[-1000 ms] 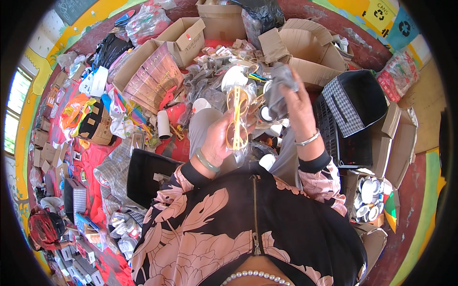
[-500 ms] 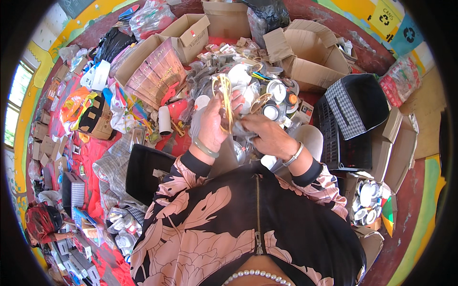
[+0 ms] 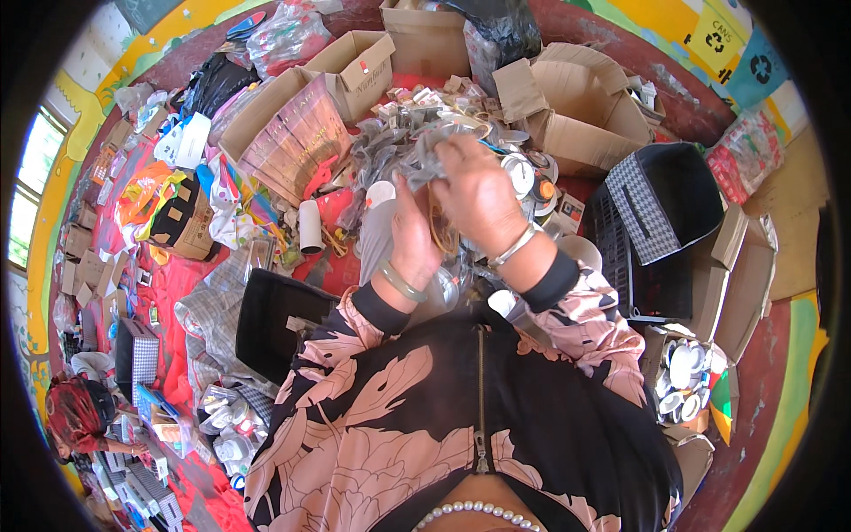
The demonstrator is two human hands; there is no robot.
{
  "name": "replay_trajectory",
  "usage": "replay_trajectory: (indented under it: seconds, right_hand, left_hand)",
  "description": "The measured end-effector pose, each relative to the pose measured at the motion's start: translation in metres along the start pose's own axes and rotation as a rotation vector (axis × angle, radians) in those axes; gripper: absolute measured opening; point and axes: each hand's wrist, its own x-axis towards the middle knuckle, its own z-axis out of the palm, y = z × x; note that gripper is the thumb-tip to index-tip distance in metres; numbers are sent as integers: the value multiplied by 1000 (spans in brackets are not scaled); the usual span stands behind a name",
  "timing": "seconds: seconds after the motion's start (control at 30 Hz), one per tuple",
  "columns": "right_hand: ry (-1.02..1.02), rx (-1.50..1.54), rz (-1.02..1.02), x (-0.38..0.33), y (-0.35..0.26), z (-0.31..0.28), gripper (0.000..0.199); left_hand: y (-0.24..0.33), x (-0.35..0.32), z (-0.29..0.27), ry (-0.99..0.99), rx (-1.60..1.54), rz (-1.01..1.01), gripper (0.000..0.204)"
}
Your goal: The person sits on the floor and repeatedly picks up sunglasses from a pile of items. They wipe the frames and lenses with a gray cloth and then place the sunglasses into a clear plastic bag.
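Observation:
My left hand (image 3: 412,232) is raised in front of my lap, its fingers partly hidden behind my right hand. It grips a gold-rimmed round object (image 3: 441,223), seen edge-on and largely covered, so its kind is unclear. My right hand (image 3: 483,197) reaches over it with the fingers closed on a crumpled grey see-through plastic bag (image 3: 432,152). Beyond both hands lies a heap of similar grey bags and small items. White round lids or tins (image 3: 517,174) sit just right of my right hand, and a white cup (image 3: 380,193) stands left of my left hand.
Open cardboard boxes (image 3: 585,133) ring the heap at the back. A black bin with a houndstooth side (image 3: 665,199) stands right, above a black crate (image 3: 634,275). At left are a black tray (image 3: 279,324), a white roll (image 3: 310,226) and a person in red (image 3: 78,417).
My right hand has moved up and forward with the grey plastic bag, now crossing in front of my left fingers. The gold-rimmed object has dropped lower between my hands.

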Motion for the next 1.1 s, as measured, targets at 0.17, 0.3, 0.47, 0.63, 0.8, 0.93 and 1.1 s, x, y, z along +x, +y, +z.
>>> replay_trajectory:
  seconds: [0.17,0.3,0.47,0.63,0.8,0.93,1.1]
  right_hand:
    - [-234,69,70,-24,-30,6,18]
    - [-307,258,136,-25,-27,2,17]
    - [-607,474,142,-22,-6,-10,21]
    - [-259,902,669,6,5,-29,38]
    - [-107,597,601,14,-21,-11,31]
    - [-186,429,486,2,-31,-6,25]
    - [-364,398,374,0,-24,-9,28]
  left_hand:
    - [14,-6,0,-72,-154,65,62]
    - [20,-12,-3,-36,-84,115,68]
    - [31,-9,4,-72,-13,177,76]
    - [34,-7,5,-76,-17,210,77]
    - [19,-7,8,-75,120,403,72]
    - [22,-7,0,-48,217,473,68]
    - [32,-18,18,33,178,426,66]
